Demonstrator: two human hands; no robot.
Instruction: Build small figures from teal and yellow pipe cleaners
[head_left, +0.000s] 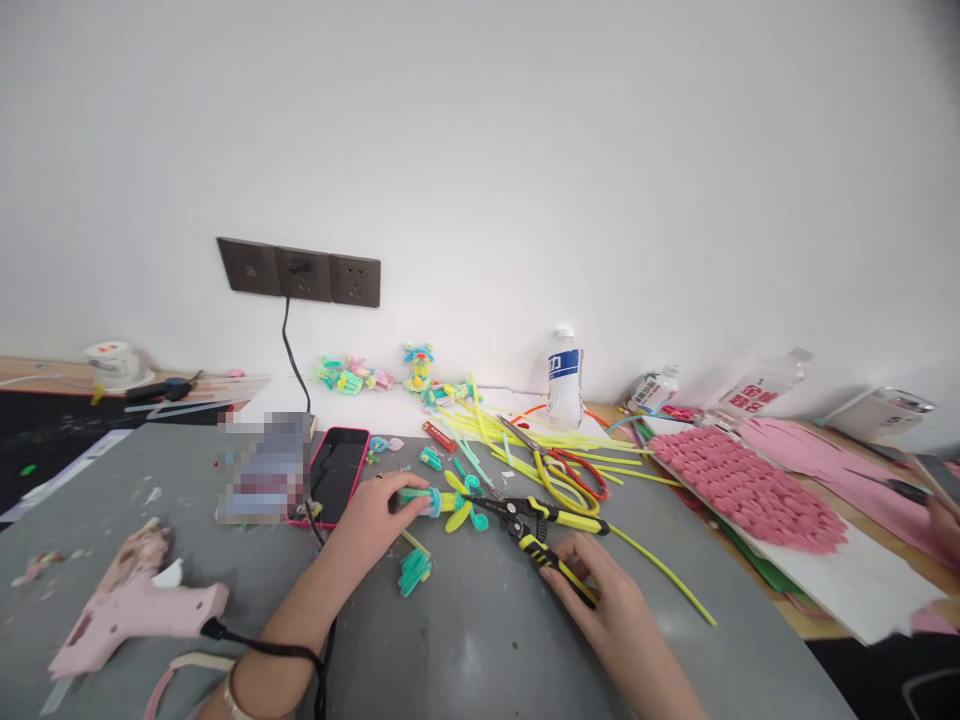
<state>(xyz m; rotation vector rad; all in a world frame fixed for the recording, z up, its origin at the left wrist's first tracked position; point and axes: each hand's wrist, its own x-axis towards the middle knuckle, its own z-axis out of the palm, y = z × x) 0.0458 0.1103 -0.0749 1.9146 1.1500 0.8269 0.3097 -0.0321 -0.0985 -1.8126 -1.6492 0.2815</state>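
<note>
While the left hand [371, 520] pinches one end of a teal-and-yellow piece [442, 503], fingers closed on it just above the grey surface [465, 640], the right hand [600, 590] curls its fingers round the lower handle of the pliers [536, 520]. Their handles stand spread and their tip touches the piece. A phone [339, 472] lies just behind the left hand, a glue gun [127, 605] well to its left, and scissors [570, 475] beyond the pliers.
</note>
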